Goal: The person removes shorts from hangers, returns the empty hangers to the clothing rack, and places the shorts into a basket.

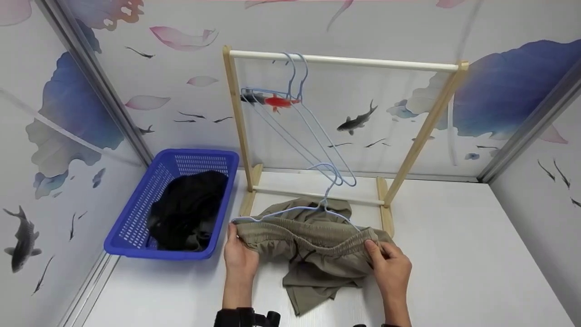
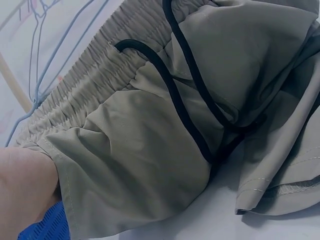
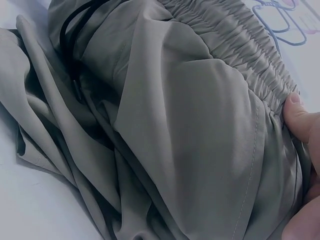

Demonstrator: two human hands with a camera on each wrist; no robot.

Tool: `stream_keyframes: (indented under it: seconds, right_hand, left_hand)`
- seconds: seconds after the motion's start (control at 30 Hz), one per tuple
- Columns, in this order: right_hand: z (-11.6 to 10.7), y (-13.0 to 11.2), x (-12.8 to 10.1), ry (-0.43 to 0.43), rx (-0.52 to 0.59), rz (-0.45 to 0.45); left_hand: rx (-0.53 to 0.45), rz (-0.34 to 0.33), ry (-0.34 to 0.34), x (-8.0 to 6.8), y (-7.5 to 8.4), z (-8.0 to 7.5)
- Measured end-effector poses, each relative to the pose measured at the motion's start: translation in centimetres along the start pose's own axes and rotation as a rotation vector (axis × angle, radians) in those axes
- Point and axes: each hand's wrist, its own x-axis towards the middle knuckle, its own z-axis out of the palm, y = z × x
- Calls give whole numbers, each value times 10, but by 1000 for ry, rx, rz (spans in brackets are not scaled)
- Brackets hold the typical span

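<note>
Khaki shorts (image 1: 327, 265) with a gathered elastic waistband and a black drawstring (image 2: 175, 95) are spread between both hands above the white table. My left hand (image 1: 240, 256) grips the left end of the waistband, thumb at its top edge. At the other end, my right hand (image 1: 392, 265) pinches the waistband between thumb and fingers; its thumb (image 3: 296, 112) lies over the gathers. A light blue hanger (image 1: 290, 210) sits at the waistband opening, its left end by my left thumb and its right end down inside the waist. Its hook points up. Fabric hides some fingers.
A blue basket (image 1: 115, 236) holding dark clothing (image 1: 186, 209) stands at the left. Behind the shorts is a wooden rack (image 1: 422, 136) with a white top rail (image 1: 363, 61). Blue hangers (image 1: 313, 122) hang from the rail, left of its middle. Printed walls enclose the table.
</note>
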Motion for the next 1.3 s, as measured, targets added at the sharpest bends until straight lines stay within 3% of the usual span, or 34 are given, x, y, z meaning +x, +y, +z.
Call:
stream_keyframes:
  seconds: [0.33, 0.47, 0.6, 0.77, 0.97, 1.3]
  right_hand:
    - [2, 1, -3, -42, 23, 33]
    - [2, 1, -3, -45, 32, 39]
    - [2, 2, -3, -49, 25, 29]
    - [2, 1, -4, -50, 32, 3]
    - [1, 0, -4, -55, 44, -20]
    - [1, -1, -5, -56, 52, -22]
  left_hand:
    - [-49, -1, -31, -2, -2, -2]
    - [59, 22, 23, -2, -1, 0]
    - [256, 64, 90, -4, 2, 3]
    - [468, 185, 181, -6, 5, 12]
    - [883, 331, 316, -9, 6, 20]
    - [1482, 599, 328, -9, 2, 19]
